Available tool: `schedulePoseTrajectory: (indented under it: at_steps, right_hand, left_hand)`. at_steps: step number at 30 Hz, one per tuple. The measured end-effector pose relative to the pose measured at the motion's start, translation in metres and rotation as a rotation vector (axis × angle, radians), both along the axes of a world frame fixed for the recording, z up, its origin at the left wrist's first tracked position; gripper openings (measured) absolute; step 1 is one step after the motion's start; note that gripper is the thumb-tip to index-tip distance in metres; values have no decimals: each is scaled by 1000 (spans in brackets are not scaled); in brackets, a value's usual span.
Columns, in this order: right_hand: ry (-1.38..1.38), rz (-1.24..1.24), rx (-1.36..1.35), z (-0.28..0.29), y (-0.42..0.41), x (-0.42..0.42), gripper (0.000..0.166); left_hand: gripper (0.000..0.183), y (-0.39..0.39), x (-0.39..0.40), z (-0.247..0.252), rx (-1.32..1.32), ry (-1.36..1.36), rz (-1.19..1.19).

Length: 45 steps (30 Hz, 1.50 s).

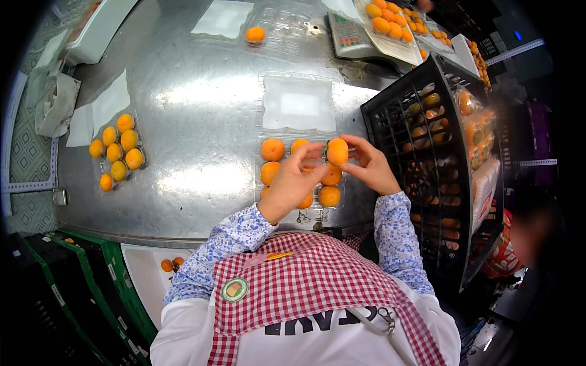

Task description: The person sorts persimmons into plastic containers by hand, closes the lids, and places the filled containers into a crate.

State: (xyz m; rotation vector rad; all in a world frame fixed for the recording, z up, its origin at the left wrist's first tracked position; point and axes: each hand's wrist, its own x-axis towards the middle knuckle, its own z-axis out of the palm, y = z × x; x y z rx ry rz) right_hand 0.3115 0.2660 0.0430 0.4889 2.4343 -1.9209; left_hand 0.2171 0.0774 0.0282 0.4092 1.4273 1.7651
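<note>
My right hand (373,167) grips an orange persimmon (338,152) between thumb and fingers, its green calyx turned to the left. Close beside that calyx is my left hand (290,183), fingers apart, with nothing seen in its grasp. Both hands are over a clear plastic clamshell tray (341,201), where persimmons (272,149) sit in rows; my left hand hides some of them. The tray's lid (336,105) lies folded back on the far side, with a white sheet (297,103) on it.
At left, another clear tray (143,148) holds several persimmons. Farther back, one persimmon (255,34) sits in a clear tray (284,27) near a weighing scale (350,39). A black crate (389,105) with packed fruit stands at right. Below the steel table (197,114) is a white bin (144,265).
</note>
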Motion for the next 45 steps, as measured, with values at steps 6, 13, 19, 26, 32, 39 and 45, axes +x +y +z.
schedulePoseTrajectory:
  at_steps: [6,13,19,26,32,39,45]
  right_hand:
    - [-75,187,588,-16,13,-15,49]
    - [-154,343,637,-25,20,-29,46]
    - [-64,-11,686,-11,3,0,37]
    - [-298,-193,822,-25,-80,70,56]
    - [-308,-242,897,-49,-92,55,51]
    - [-362,-364,343,-37,-74,70,50]
    - [31,-393,-702,-22,-70,102,47]
  left_hand:
    - [24,-16,-24,4,-57,-43,206]
    - [16,-30,-26,8,-13,-122,201]
    - [16,-43,-31,7,-22,-93,260]
    - [14,-58,-23,0,-28,-132,285]
    - [13,-54,-5,8,-14,-141,150]
    - [14,-60,5,5,-48,-162,102]
    - [23,-52,24,-17,-43,-294,-178]
